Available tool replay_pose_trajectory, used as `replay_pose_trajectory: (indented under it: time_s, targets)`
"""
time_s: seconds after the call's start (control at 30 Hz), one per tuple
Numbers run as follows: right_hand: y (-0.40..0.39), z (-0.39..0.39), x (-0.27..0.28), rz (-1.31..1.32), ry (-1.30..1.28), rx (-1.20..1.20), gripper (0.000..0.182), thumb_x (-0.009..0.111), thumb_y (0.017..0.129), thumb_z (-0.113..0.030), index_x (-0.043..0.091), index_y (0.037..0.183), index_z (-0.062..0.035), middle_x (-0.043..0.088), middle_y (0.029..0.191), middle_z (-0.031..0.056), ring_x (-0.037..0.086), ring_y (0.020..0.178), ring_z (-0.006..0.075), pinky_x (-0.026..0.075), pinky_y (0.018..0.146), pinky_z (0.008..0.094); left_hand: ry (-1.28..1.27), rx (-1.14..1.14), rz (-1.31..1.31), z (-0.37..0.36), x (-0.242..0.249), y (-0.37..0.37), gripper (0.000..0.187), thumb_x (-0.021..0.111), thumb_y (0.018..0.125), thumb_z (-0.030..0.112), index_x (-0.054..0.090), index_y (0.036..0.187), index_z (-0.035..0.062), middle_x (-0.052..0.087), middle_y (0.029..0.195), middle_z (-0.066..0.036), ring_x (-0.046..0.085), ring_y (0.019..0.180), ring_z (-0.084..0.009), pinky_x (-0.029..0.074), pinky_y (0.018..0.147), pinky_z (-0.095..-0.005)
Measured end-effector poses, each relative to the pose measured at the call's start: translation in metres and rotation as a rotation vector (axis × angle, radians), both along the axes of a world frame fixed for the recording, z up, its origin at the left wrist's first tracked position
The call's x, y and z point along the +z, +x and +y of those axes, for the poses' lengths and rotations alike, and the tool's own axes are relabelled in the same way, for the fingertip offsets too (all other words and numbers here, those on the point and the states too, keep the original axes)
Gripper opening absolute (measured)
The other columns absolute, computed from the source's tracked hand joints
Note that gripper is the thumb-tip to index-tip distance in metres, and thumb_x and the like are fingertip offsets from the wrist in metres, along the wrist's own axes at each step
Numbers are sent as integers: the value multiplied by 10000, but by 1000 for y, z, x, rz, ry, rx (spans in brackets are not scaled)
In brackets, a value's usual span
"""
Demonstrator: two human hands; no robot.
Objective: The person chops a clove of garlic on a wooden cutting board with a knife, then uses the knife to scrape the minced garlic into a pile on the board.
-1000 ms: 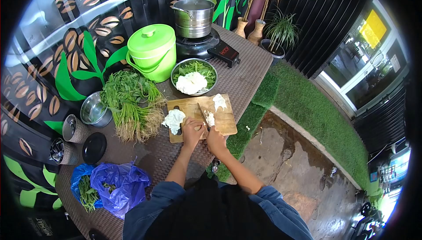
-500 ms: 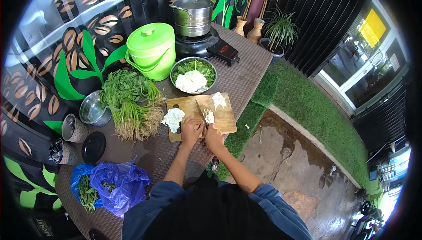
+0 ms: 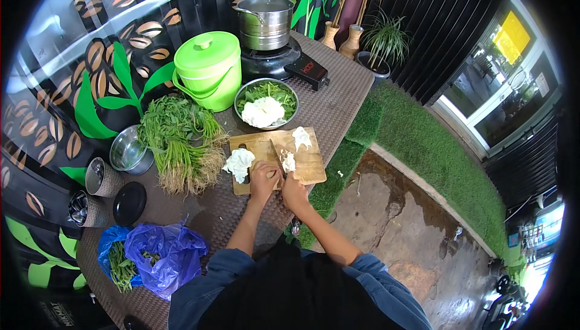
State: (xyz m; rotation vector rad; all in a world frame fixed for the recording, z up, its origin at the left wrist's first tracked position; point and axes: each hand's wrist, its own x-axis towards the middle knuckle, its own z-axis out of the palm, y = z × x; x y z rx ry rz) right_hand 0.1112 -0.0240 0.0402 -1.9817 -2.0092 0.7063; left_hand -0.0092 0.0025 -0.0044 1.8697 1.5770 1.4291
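My right hand (image 3: 294, 190) grips a knife (image 3: 275, 152), its blade pointing away over the wooden cutting board (image 3: 260, 143). Close beside it on the board's near edge, my left hand (image 3: 264, 179) has its fingers bent and pressed together by the blade; what they hold is hidden. Small white chopped bits (image 3: 289, 161) lie just right of the knife. A ruffled white piece (image 3: 240, 164) rests on the board's left end, partly over the handle hole, and a smaller white piece (image 3: 301, 138) lies at the far right.
Behind the board stands a metal bowl (image 3: 295, 111) of green leaves topped with white pieces. Leafy greens with roots (image 3: 181, 143), a green lidded bucket (image 3: 208, 70) and a steel pot (image 3: 264, 25) on a burner are farther back. Plastic bags (image 3: 166, 257) lie at the left front.
Both hands and the knife stay nearly in place over the board. Nothing else has visibly moved.
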Motion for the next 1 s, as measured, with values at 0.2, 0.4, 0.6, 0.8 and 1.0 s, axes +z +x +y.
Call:
replay_pose_trajectory:
  time_s: [0.2, 0.4, 0.6, 0.8, 1.0]
  targets:
    - [2, 7, -7, 19, 50, 4, 357, 467, 945, -307, 445, 1055, 32, 640, 831, 297, 656, 810, 435, 539, 703, 503, -4, -20, -21, -2, 4, 0, 77, 714, 706, 47, 711, 767, 0, 692, 819, -106, 612, 893, -264, 450, 936, -384]
    - [-2, 1, -11, -19, 119, -46, 353, 470, 947, -296, 440, 1065, 36, 636, 842, 295, 655, 811, 435, 534, 715, 507, 9, -8, 8, 2, -4, -1, 73, 718, 698, 53, 704, 748, 1, 693, 824, -105, 612, 890, -258, 457, 925, -384]
    - [19, 14, -3, 82, -38, 35, 401, 487, 938, -315, 470, 1075, 62, 620, 915, 332, 625, 886, 472, 499, 802, 520, -7, 14, -23, -1, 2, 2, 65, 715, 702, 49, 702, 747, 4, 685, 813, -98, 608, 888, -262, 454, 942, -381]
    - [70, 22, -1, 434, -66, 202, 336, 474, 956, -294, 506, 937, 39, 577, 639, 195, 589, 520, 301, 477, 489, 409, 79, 26, 87, -2, 4, 6, 91, 709, 720, 52, 703, 803, 16, 684, 837, -94, 601, 885, -274, 461, 910, -387]
    - [83, 13, 9, 694, -235, 58, 314, 465, 971, -291, 490, 910, 16, 419, 473, 21, 414, 290, 119, 326, 276, 283, 60, 85, 105, -8, 19, 19, 76, 692, 749, 82, 713, 813, 47, 681, 824, -93, 601, 876, -282, 472, 830, -381]
